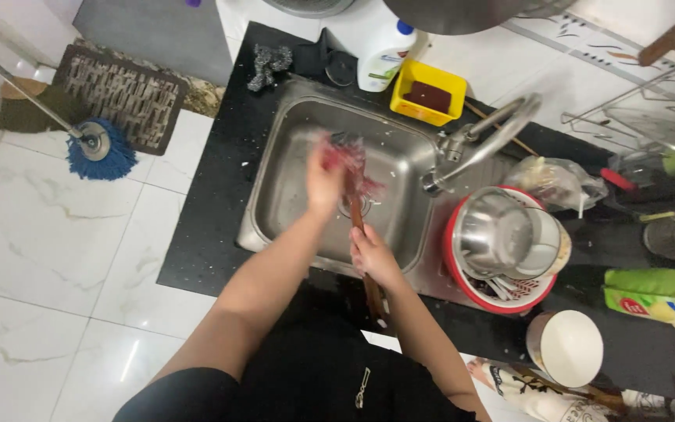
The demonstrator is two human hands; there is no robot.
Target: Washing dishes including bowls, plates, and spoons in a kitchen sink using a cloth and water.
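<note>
Head view: you're over one steel sink (291, 195) set in a black counter (205, 234).
Right hand: your right hand (373, 254) is clamped round one wooden stick (362, 242), low on its shaft, at the sink's near rim.
Stick: it runs from your belly up into the basin, over the drain.
Left hand: your left hand (326, 184) is blurred, fingers wrapped on one red scrubber (349, 160) pressed to the stick's upper end.
Tap: one tap (482, 141), spout swung over the sink's right side.
Right of sink: one red basket (462, 273) with one steel pot (498, 230) lying in it.
Behind sink: one white bottle (384, 51), one yellow tub (427, 94), one steel-wool wad (269, 62).
Floor: one blue mop (99, 148), one mat (119, 94).
</note>
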